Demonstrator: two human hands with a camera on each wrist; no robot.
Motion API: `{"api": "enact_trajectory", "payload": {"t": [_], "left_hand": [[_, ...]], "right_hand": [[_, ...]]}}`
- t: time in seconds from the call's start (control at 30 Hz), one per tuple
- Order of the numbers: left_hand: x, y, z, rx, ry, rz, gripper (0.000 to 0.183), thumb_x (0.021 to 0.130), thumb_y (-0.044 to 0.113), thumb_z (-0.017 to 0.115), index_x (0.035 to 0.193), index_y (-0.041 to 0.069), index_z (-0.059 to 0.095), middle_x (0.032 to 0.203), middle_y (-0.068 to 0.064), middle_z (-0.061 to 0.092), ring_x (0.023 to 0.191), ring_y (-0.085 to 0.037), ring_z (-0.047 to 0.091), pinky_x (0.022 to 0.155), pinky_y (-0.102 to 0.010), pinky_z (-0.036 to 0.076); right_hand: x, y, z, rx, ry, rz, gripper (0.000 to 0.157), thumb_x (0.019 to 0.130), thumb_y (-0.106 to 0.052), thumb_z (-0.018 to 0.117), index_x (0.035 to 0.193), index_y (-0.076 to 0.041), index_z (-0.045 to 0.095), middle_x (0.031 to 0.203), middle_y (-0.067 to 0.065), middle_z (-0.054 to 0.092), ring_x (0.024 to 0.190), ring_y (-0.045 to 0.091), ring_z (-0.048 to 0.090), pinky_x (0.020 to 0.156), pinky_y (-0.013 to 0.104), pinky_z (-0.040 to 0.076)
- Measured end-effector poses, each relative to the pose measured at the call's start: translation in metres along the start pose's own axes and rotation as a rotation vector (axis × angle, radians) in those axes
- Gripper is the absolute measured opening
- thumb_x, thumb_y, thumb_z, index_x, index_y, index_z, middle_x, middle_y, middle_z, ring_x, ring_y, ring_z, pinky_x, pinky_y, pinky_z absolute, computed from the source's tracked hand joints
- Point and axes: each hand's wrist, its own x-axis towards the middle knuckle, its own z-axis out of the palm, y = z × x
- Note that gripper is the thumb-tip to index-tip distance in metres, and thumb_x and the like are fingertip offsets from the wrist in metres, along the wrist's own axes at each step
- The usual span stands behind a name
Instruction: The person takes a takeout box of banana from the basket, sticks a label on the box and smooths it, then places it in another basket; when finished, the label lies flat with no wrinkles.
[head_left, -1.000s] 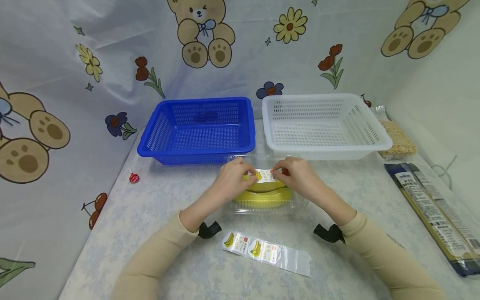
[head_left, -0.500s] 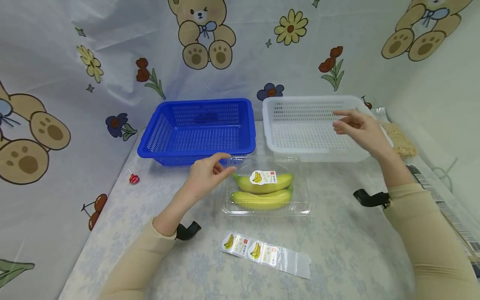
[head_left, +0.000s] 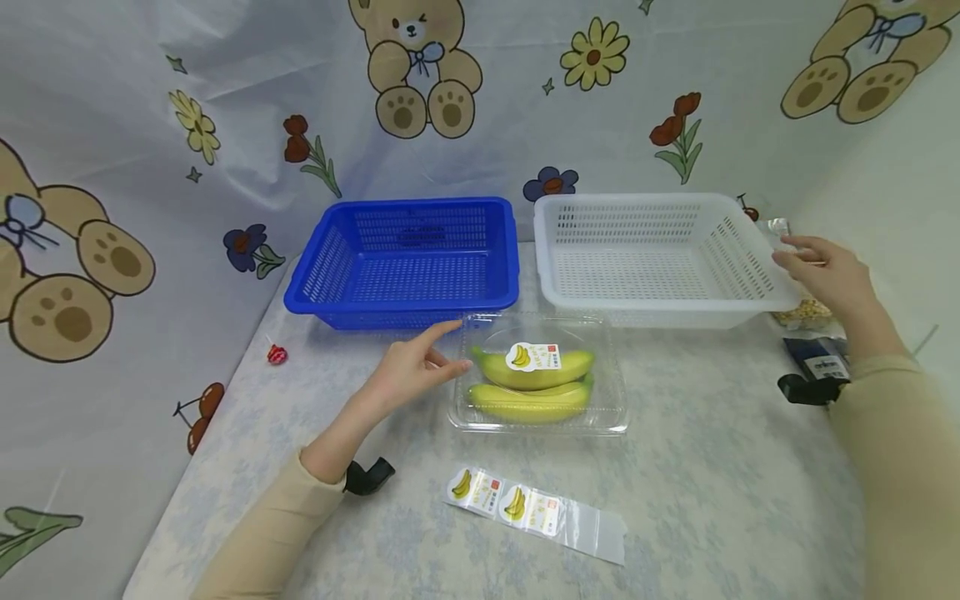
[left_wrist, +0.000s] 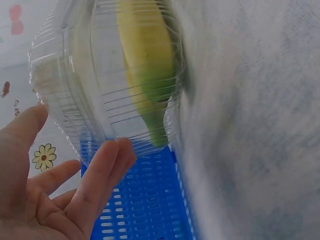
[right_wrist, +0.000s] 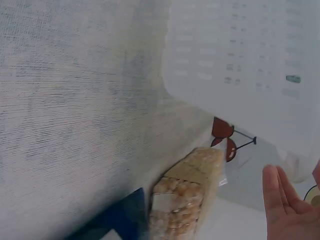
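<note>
A clear plastic clamshell box holds yellow bananas, and a banana label lies on its lid. My left hand is at the box's left side, index finger and thumb spread right at its edge. In the left wrist view its fingers are extended along the ridged wall, holding nothing. Over at the right, my right hand has its fingertips close to the right rim of the white basket. The right wrist view shows its fingers straight beside the basket's corner.
A blue basket stands behind the box, left of the white one. Nearer me lies a strip of banana labels. A bag of light-coloured pieces and a dark blue packet sit at the right. A red lollipop lies at the left.
Both hands have left the label on the lid. My left hand has drawn back to the box's left side; my right has swung far right, across to the white basket's right rim.
</note>
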Motion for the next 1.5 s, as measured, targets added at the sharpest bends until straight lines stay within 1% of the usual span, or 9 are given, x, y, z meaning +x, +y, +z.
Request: {"api": "enact_trajectory", "payload": {"t": [0.1, 0.17, 0.33, 0.47, 0.57, 0.73, 1.0, 1.23, 1.5], "left_hand": [[0.001, -0.003, 0.005, -0.047, -0.05, -0.013, 0.072, 0.085, 0.054, 0.062, 0.147, 0.031, 0.033, 0.096, -0.005, 0.07, 0.086, -0.019, 0.067, 0.077, -0.041, 0.053], [0.001, -0.004, 0.007, -0.116, -0.094, -0.023, 0.073, 0.086, 0.051, 0.063, 0.148, 0.033, 0.03, 0.103, -0.009, 0.069, 0.088, -0.02, 0.067, 0.077, -0.04, 0.053], [0.004, -0.006, 0.01, -0.275, -0.176, -0.04, 0.075, 0.087, 0.042, 0.067, 0.149, 0.035, 0.026, 0.118, -0.016, 0.061, 0.087, -0.023, 0.067, 0.07, -0.034, 0.055], [-0.002, 0.015, 0.003, -0.327, -0.191, -0.051, 0.069, 0.09, 0.027, 0.066, 0.149, 0.026, 0.029, 0.121, -0.022, 0.057, 0.084, -0.027, 0.067, 0.069, -0.033, 0.055], [-0.007, 0.033, -0.004, -0.346, -0.194, -0.061, 0.064, 0.091, 0.016, 0.064, 0.147, 0.019, 0.033, 0.121, -0.027, 0.055, 0.085, -0.035, 0.066, 0.07, -0.034, 0.055], [-0.005, 0.032, -0.001, -0.36, -0.191, -0.058, 0.06, 0.091, 0.014, 0.063, 0.145, 0.018, 0.037, 0.118, -0.026, 0.057, 0.082, -0.035, 0.066, 0.069, -0.037, 0.055], [0.005, 0.01, 0.02, -0.41, -0.203, -0.046, 0.061, 0.09, 0.019, 0.066, 0.145, 0.021, 0.039, 0.117, -0.021, 0.059, 0.068, -0.025, 0.066, 0.068, -0.043, 0.055], [0.005, 0.017, 0.024, -0.394, -0.186, -0.075, 0.055, 0.088, 0.028, 0.067, 0.139, 0.034, 0.045, 0.126, -0.02, 0.054, 0.068, -0.021, 0.067, 0.068, -0.038, 0.055], [0.005, 0.035, 0.015, -0.419, -0.181, -0.011, 0.052, 0.091, 0.025, 0.064, 0.138, 0.032, 0.045, 0.13, -0.018, 0.048, 0.076, -0.028, 0.066, 0.068, -0.041, 0.055]], "right_hand": [[0.001, 0.017, -0.001, 0.149, -0.132, 0.054, 0.066, 0.094, -0.051, 0.046, 0.151, -0.027, 0.023, 0.143, 0.002, 0.034, 0.098, 0.006, 0.049, 0.082, 0.033, 0.046], [0.002, 0.024, 0.0, 0.281, -0.185, 0.081, 0.061, 0.095, -0.046, 0.049, 0.15, -0.031, 0.027, 0.138, -0.002, 0.032, 0.091, -0.008, 0.046, 0.075, 0.02, 0.046], [0.002, 0.031, 0.003, 0.616, -0.218, 0.09, 0.046, 0.096, -0.028, 0.055, 0.141, -0.035, 0.045, 0.141, -0.006, 0.03, 0.09, -0.004, 0.055, 0.068, 0.018, 0.05], [0.003, 0.034, 0.004, 0.823, -0.235, 0.081, 0.04, 0.097, -0.014, 0.053, 0.133, -0.031, 0.056, 0.142, -0.006, 0.028, 0.091, 0.0, 0.057, 0.067, 0.021, 0.052], [0.003, 0.036, 0.006, 0.896, -0.238, 0.067, 0.04, 0.098, -0.011, 0.052, 0.132, -0.029, 0.057, 0.144, -0.008, 0.026, 0.093, 0.0, 0.057, 0.067, 0.021, 0.052], [0.003, 0.038, 0.009, 0.923, -0.232, 0.021, 0.04, 0.098, -0.009, 0.05, 0.134, -0.025, 0.056, 0.135, -0.015, 0.036, 0.097, 0.0, 0.053, 0.069, 0.019, 0.051], [0.006, 0.039, 0.009, 0.912, -0.246, 0.021, 0.04, 0.098, -0.011, 0.05, 0.135, -0.026, 0.054, 0.131, -0.019, 0.036, 0.101, 0.001, 0.05, 0.07, 0.019, 0.051], [0.006, 0.039, 0.009, 0.898, -0.234, 0.025, 0.04, 0.098, -0.014, 0.051, 0.136, -0.027, 0.053, 0.131, -0.019, 0.037, 0.099, 0.0, 0.051, 0.069, 0.019, 0.052], [0.005, 0.039, 0.01, 0.878, -0.23, 0.004, 0.042, 0.098, -0.016, 0.052, 0.139, -0.026, 0.049, 0.135, -0.018, 0.033, 0.101, 0.0, 0.047, 0.07, 0.018, 0.051]]}}
